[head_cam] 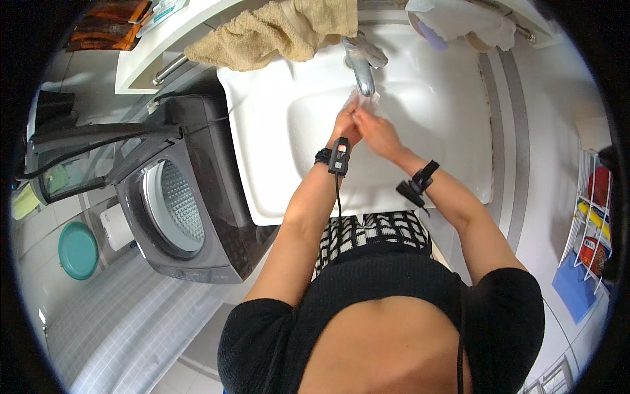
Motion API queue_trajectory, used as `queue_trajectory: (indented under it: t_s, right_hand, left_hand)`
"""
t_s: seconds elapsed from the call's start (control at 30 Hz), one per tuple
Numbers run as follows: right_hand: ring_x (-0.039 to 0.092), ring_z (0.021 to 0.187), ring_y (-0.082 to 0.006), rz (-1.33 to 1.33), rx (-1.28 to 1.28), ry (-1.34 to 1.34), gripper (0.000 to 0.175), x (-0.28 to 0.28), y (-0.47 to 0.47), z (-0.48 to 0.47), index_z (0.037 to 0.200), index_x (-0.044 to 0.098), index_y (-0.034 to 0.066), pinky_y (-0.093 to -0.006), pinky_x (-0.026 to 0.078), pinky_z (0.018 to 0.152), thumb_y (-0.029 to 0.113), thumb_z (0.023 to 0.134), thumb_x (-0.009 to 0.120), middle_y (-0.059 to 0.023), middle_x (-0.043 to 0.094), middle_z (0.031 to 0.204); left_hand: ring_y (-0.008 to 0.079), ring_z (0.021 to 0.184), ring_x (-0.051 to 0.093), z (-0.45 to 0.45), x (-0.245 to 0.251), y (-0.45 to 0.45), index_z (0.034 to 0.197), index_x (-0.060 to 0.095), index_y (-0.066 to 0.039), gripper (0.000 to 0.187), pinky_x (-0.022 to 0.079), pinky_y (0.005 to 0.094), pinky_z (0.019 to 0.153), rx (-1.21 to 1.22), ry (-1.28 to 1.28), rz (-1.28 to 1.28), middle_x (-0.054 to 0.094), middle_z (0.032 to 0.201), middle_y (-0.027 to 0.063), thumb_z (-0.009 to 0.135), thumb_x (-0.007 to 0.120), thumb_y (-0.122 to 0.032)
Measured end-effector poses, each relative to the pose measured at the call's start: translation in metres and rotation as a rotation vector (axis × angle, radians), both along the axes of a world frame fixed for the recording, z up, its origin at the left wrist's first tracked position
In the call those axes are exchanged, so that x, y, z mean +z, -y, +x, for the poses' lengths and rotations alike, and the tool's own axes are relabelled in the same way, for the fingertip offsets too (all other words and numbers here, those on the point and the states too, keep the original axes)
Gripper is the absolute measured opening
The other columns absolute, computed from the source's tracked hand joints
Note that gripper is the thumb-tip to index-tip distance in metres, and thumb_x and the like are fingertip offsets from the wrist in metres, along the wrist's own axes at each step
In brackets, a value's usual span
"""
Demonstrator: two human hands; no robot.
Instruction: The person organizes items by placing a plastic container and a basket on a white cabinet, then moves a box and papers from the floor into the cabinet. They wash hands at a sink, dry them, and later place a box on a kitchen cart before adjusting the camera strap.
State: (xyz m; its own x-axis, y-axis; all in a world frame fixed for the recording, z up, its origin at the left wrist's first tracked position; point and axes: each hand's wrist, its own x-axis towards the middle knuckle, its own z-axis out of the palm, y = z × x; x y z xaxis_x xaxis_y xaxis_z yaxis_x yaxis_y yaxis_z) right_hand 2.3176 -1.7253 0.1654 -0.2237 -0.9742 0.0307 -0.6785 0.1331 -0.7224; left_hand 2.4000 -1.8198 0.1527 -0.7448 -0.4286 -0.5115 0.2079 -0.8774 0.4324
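Observation:
My left hand [344,123] and my right hand [378,132] meet beneath the spout of a chrome faucet [363,79], above the basin of a white sink [315,182]. Their fingers touch or overlap. Something whitish and translucent [368,102] shows around the fingertips right under the spout; whether it is running water or a thin wet cloth, I cannot tell. The palms and most of the fingers are hidden. Each wrist wears a black strap with a small device, the left one [339,156] trailing a cable.
A tan towel [275,34] hangs from a rail behind the sink, and white cloth [457,22] hangs at the back right. On the left stands a grey top-loading washing machine [216,197], lid raised. A white wire rack [585,221] holds packages on the right.

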Motion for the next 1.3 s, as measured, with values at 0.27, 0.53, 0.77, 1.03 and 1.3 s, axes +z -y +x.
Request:
queue_trajectory:
  t_s: [0.27, 0.53, 0.77, 1.03, 1.3]
  right_hand:
    - [0.062, 0.086, -0.0260, -0.085, -0.402, 0.173, 0.028, -0.036, 0.001, -0.041, 0.105, 0.062, 0.0056, -0.0328, 0.049, 0.073, 0.027, 0.089, 0.054, -0.0071, 0.066, 0.091]
    - [0.054, 0.076, -0.0090, 0.301, -0.146, 0.617, 0.031, -0.043, 0.024, -0.092, 0.113, 0.058, 0.0043, -0.0242, 0.044, 0.072, 0.026, 0.093, 0.052, 0.0028, 0.060, 0.088]
    - [0.057, 0.098, -0.0125, 0.056, -0.382, 1.389, 0.043, -0.016, 0.028, -0.076, 0.128, 0.045, 0.0075, -0.0286, 0.048, 0.081, 0.033, 0.094, 0.051, -0.0020, 0.057, 0.113]
    - [0.054, 0.073, -0.0138, 0.018, -0.260, 0.658, 0.030, 0.004, 0.015, 0.018, 0.098, 0.055, 0.0024, -0.0303, 0.044, 0.066, 0.030, 0.096, 0.045, -0.0067, 0.059, 0.082]
    - [0.061, 0.065, -0.0284, 0.039, -0.461, 0.277, 0.022, -0.019, 0.027, -0.012, 0.083, 0.058, -0.0027, -0.0377, 0.046, 0.060, 0.019, 0.084, 0.059, -0.0172, 0.062, 0.074]
  left_hand:
    - [0.0246, 0.122, 0.044, 0.016, 0.019, 0.016, 0.138, 0.034, -0.009, 0.057, 0.029, 0.0398, 0.107, -0.013, -0.230, -0.157, 0.046, 0.133, 0.0081, 0.083, 0.045, -0.005]
    - [0.0233, 0.107, 0.055, 0.041, 0.016, 0.032, 0.127, 0.044, 0.001, 0.051, 0.045, 0.0337, 0.096, -0.317, 0.041, -0.286, 0.055, 0.118, 0.0118, 0.078, 0.056, 0.001]
    - [0.0237, 0.104, 0.057, 0.081, -0.036, 0.036, 0.121, 0.046, 0.005, 0.036, 0.049, 0.0284, 0.091, -0.311, 0.531, -0.368, 0.053, 0.116, 0.0167, 0.086, 0.052, 0.000]
    - [0.0339, 0.106, 0.052, 0.001, -0.031, 0.005, 0.129, 0.036, -0.002, 0.063, 0.045, 0.0441, 0.090, -0.005, 0.071, 0.136, 0.048, 0.121, 0.0188, 0.096, 0.021, -0.053]
    - [0.0266, 0.107, 0.051, -0.013, -0.039, -0.035, 0.119, 0.045, 0.000, 0.033, 0.047, 0.0387, 0.089, 0.215, 0.146, 0.030, 0.051, 0.116, 0.0168, 0.097, 0.037, -0.023]
